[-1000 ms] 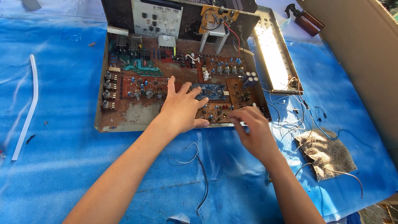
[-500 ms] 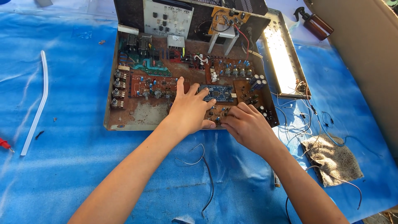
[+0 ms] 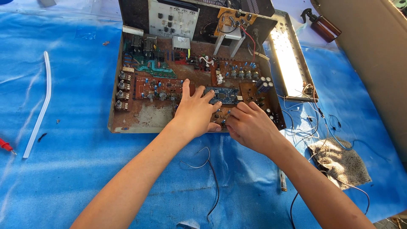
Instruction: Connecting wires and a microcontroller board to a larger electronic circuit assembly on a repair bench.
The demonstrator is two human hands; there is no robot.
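Observation:
An opened, rusty electronics chassis (image 3: 140, 116) lies on a blue sheet, holding brown circuit boards with knobs, capacitors and a blue board (image 3: 222, 94). My left hand (image 3: 196, 111) rests flat on the boards near the chassis front edge, fingers spread toward the blue board. My right hand (image 3: 250, 126) sits right beside it with fingers curled down onto a small brown board at the front edge. Whether those fingers pinch a part is hidden.
A lit strip lamp (image 3: 287, 63) lies along the chassis's right side. Loose wires (image 3: 316, 114) and a grey rag (image 3: 339, 159) are at right, a brown spray bottle (image 3: 324, 26) behind. A white tube (image 3: 40, 106) and a red probe (image 3: 6, 145) lie at left.
My right hand has moved left to sit against my left hand at the front boards. The view has shifted slightly; my left hand stays put.

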